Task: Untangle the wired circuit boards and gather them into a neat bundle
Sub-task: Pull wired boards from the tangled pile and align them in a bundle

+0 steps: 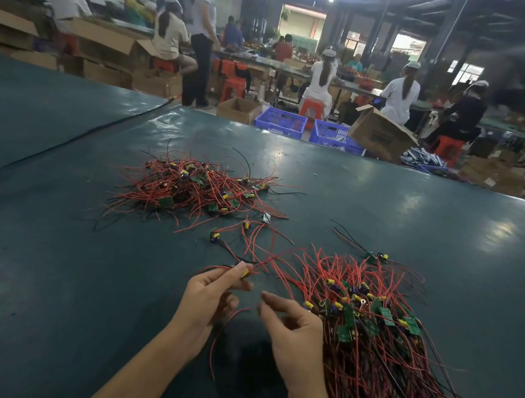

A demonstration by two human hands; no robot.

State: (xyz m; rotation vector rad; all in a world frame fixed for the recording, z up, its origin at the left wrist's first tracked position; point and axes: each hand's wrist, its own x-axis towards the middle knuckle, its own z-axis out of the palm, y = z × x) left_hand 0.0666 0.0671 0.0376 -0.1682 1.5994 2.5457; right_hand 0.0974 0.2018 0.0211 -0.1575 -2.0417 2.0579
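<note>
Your table (52, 274) wears a dark teal, glossy sheet that catches the ceiling lamps. Beyond its far edge is a dim workshop: people sit on red stools (311, 108) at long work lines, with cardboard boxes (381, 133) and two blue crates (280, 122) on the floor. A black cable (83, 137) crosses the table's far left part.

The tangled pile (191, 188) of wired circuit boards sits mid-table, well ahead of you. The bundle (369, 339) lies at your right, its wires running toward the near edge, just beside your right hand (293, 328). A few loose boards (215, 235) lie between the two heaps.

Your left hand (208, 297) pinches a small board (244, 273) with a yellow part between thumb and fingertips. Your right hand is half curled by the end of a red wire (225, 324); whether it grips the wire cannot be told. Bare sheet spreads wide to your left.
</note>
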